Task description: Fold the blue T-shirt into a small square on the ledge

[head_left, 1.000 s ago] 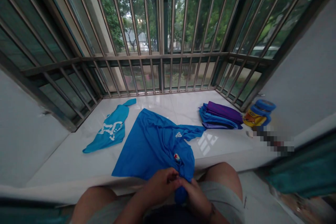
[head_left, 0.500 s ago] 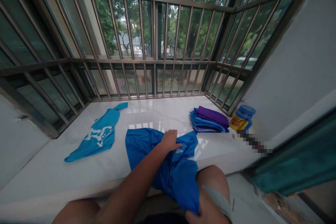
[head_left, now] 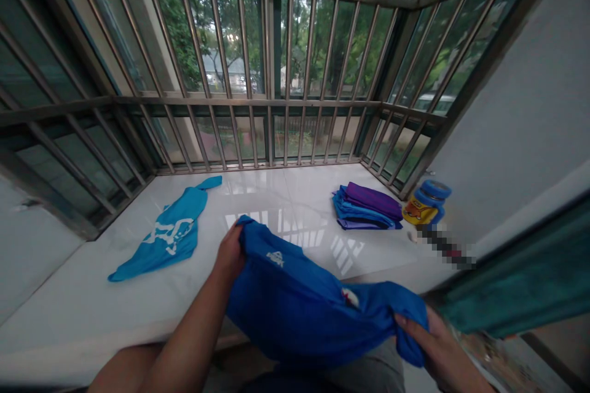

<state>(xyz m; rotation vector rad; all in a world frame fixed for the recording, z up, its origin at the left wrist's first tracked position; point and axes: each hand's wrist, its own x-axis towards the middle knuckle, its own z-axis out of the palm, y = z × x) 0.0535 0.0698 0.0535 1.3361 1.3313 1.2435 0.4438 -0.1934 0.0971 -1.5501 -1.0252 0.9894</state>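
A dark blue T-shirt is stretched between my two hands, over my lap and the front edge of the sill. My left hand is closed on its upper left corner, fingers wrapped into the cloth. My right hand pinches the other end at the right, with a flap of fabric hanging below the fingers. A small white print shows near the left end, and a white and red patch sits near the middle. The lower part sags in folds.
A lighter blue garment with white print lies on the white sill at left. A folded stack of purple and blue clothes sits at right, beside a blue and yellow jar. Metal bars close off the window behind.
The T-shirt has been lifted off the sill and spread sideways. My left hand has moved left and gripped its corner; my right hand has moved up and right with the other end.
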